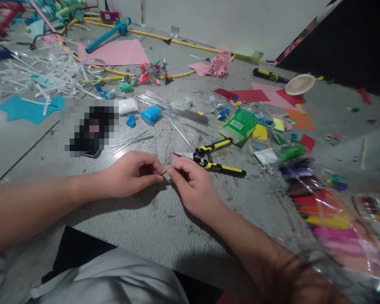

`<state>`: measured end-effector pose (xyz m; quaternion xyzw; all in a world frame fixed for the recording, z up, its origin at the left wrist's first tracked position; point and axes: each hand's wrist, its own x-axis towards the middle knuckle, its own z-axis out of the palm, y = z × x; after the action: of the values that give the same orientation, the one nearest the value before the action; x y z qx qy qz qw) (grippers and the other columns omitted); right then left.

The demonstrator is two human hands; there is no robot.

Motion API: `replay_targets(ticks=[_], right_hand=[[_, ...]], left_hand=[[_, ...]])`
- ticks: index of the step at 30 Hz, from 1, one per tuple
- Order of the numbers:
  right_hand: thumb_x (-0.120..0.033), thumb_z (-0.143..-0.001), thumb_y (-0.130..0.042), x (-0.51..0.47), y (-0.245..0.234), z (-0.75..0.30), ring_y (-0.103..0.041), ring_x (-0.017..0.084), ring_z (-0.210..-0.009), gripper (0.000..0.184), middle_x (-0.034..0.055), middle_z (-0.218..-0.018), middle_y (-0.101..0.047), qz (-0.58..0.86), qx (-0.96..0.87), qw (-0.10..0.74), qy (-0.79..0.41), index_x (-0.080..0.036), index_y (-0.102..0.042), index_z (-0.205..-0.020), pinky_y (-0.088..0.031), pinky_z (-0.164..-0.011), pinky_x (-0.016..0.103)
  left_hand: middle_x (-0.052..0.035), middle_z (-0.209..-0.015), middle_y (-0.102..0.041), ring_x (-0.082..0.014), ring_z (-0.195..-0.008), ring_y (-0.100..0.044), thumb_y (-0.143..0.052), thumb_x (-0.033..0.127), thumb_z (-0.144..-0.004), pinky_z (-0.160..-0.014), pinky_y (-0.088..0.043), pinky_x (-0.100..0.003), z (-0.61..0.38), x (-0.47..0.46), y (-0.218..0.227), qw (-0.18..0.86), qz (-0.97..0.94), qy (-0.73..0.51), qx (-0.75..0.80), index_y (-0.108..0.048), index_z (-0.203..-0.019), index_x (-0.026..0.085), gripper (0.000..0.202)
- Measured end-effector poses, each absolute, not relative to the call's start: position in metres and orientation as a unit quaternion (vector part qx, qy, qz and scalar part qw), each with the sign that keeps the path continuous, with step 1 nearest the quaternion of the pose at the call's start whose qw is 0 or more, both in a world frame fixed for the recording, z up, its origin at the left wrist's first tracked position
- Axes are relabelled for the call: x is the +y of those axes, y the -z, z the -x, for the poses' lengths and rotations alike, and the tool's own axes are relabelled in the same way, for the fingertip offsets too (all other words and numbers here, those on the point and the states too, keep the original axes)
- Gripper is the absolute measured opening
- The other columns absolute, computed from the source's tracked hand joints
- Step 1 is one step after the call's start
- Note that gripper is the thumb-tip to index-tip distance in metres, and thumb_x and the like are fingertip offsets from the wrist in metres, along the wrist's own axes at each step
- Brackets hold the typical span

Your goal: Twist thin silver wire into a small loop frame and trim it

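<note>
Two hands, left hand (134, 173) and right hand (194, 185), fingers clamped on a small thin silvery wire loop (163, 172), just left of the black-and-yellow-handled metal pliers (224, 169). Probably shaping wire; next move calls for firm, steady pinches.

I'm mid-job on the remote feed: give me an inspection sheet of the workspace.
Surface: grey surface, streaked and dark-flecked, with a dark seam at left.
Job's things: thin wire-like piece between the fingertips; yellow-and-black cutters just beyond the right hand, handles spread; loose wires farther back.
Clutter: white strips at upper left, pink sheet at the back, green packet behind the cutters, blurred clear bag of coloured packs at right.
Grips: the left hand and right hand pinch close together at the thin piece.
Cables: thin black cord at upper left; where it leads is unclear.
Surroundings: white panel behind, black area at upper right; other people: nothing seen.
</note>
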<state>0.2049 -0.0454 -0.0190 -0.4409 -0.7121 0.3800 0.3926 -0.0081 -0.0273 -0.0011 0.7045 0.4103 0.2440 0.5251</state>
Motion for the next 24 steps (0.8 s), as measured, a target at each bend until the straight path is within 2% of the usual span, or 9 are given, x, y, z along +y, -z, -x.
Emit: replay_targets(ticks=[11, 15, 19, 21, 24], right_hand=[[-0.035, -0.101, -0.056, -0.0414, 0.0177, -0.2091, -0.058, 0.018, -0.078, 0.025, -0.0019, -0.077, -0.058, 0.44, -0.718, 0.344, -0.416, -0.023, -0.059, -0.079, -0.053, -0.083, 0.036], [-0.031, -0.101, -0.055, -0.0399, 0.0169, -0.2099, -0.056, 0.017, -0.076, 0.023, -0.0028, -0.076, -0.057, 0.405, -0.747, 0.347, -0.396, -0.023, -0.056, -0.079, -0.051, -0.105, 0.045], [-0.031, -0.1, -0.055, -0.0391, 0.0144, -0.2097, -0.054, 0.015, -0.072, 0.023, -0.0055, -0.072, -0.053, 0.408, -0.734, 0.339, -0.425, -0.023, -0.056, -0.078, -0.04, -0.121, 0.052], [-0.033, -0.099, -0.056, -0.039, 0.0132, -0.2094, -0.053, 0.014, -0.071, 0.024, -0.0063, -0.071, -0.052, 0.42, -0.717, 0.328, -0.449, -0.022, -0.057, -0.078, -0.039, -0.122, 0.053], [-0.037, -0.098, -0.056, -0.0392, 0.0122, -0.2091, -0.052, 0.015, -0.072, 0.025, -0.0055, -0.071, -0.054, 0.432, -0.7, 0.317, -0.472, -0.022, -0.058, -0.078, -0.047, -0.112, 0.051]], left_hand=[[-0.0042, -0.076, -0.068, -0.0132, -0.068, -0.059, -0.072, 0.033, -0.088, -0.062, -0.048, -0.025, 0.0082, -0.0279, -0.0023, 0.549, -0.689, -0.224, 0.416, -0.068, -0.086, 0.014, 0.02], [-0.002, -0.071, -0.065, -0.0122, -0.064, -0.056, -0.074, 0.034, -0.087, -0.059, -0.046, -0.024, 0.0073, -0.0279, -0.0014, 0.564, -0.678, -0.227, 0.413, -0.067, -0.084, 0.015, 0.021], [-0.0005, -0.068, -0.063, -0.0122, -0.061, -0.056, -0.076, 0.035, -0.085, -0.056, -0.045, -0.024, 0.0068, -0.0284, -0.0035, 0.57, -0.67, -0.22, 0.422, -0.065, -0.082, 0.016, 0.022], [-0.0005, -0.067, -0.063, -0.0122, -0.06, -0.056, -0.076, 0.035, -0.085, -0.055, -0.045, -0.024, 0.0069, -0.0287, -0.0052, 0.578, -0.664, -0.215, 0.423, -0.064, -0.081, 0.016, 0.023], [-0.001, -0.068, -0.064, -0.0122, -0.061, -0.057, -0.078, 0.035, -0.084, -0.056, -0.046, -0.024, 0.0069, -0.0286, -0.0068, 0.592, -0.654, -0.211, 0.422, -0.064, -0.082, 0.016, 0.023]])
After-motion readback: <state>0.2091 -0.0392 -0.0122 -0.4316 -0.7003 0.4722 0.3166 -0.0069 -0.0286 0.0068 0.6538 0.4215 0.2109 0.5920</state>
